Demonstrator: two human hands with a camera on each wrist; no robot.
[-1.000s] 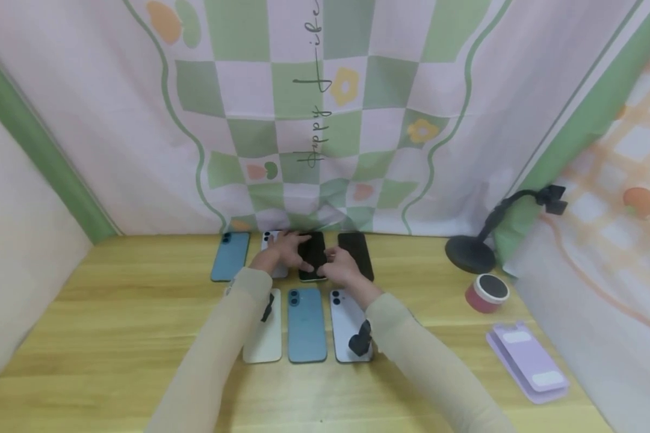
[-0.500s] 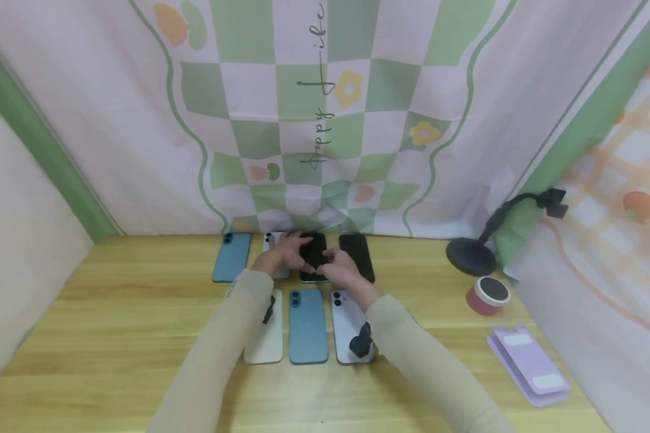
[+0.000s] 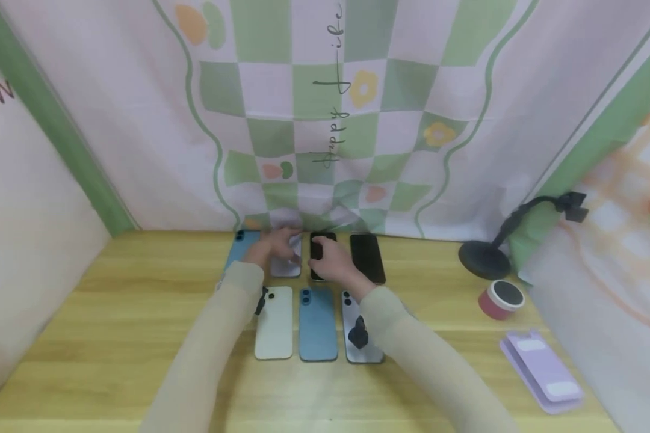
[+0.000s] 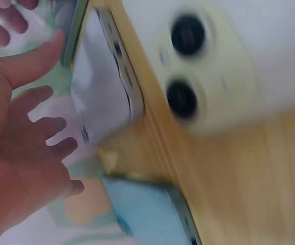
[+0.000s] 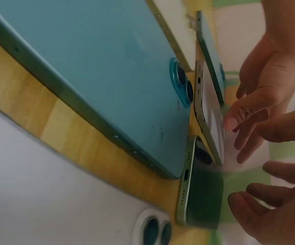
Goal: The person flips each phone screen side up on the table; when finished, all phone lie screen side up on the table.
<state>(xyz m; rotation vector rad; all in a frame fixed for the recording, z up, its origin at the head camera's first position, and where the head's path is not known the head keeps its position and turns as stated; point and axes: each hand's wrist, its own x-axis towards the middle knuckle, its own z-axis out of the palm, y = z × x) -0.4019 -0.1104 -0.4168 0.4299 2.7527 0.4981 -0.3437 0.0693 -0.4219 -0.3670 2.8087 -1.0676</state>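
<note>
In the back row of phones, my left hand point(image 3: 276, 245) is over a pale lavender phone point(image 3: 284, 269), fingers spread. Whether it touches the phone is unclear. Beside it, my right hand point(image 3: 333, 261) hovers at a dark-screened phone point(image 3: 316, 275) with loosely bent fingers. The right wrist view has these fingers point(image 5: 249, 204) apart from the dark phone point(image 5: 203, 189). Partly behind my left arm lies a blue phone point(image 3: 242, 243); a black phone point(image 3: 367, 258) ends the row at right. Nearer me are a cream phone point(image 3: 274, 331), a blue phone point(image 3: 318, 331) and a lavender phone point(image 3: 365, 352).
On the right of the wooden table point(image 3: 141, 337) stand a black gooseneck stand point(image 3: 484, 260), a round red-and-white container point(image 3: 501, 299) with a dark top and a folded lilac holder point(image 3: 541, 373). A checkered curtain point(image 3: 325, 132) hangs along the back edge.
My left hand has moved left, off the dark phone to the lavender one. My right hand has shifted slightly left over the dark phone. The head view has turned a little leftward.
</note>
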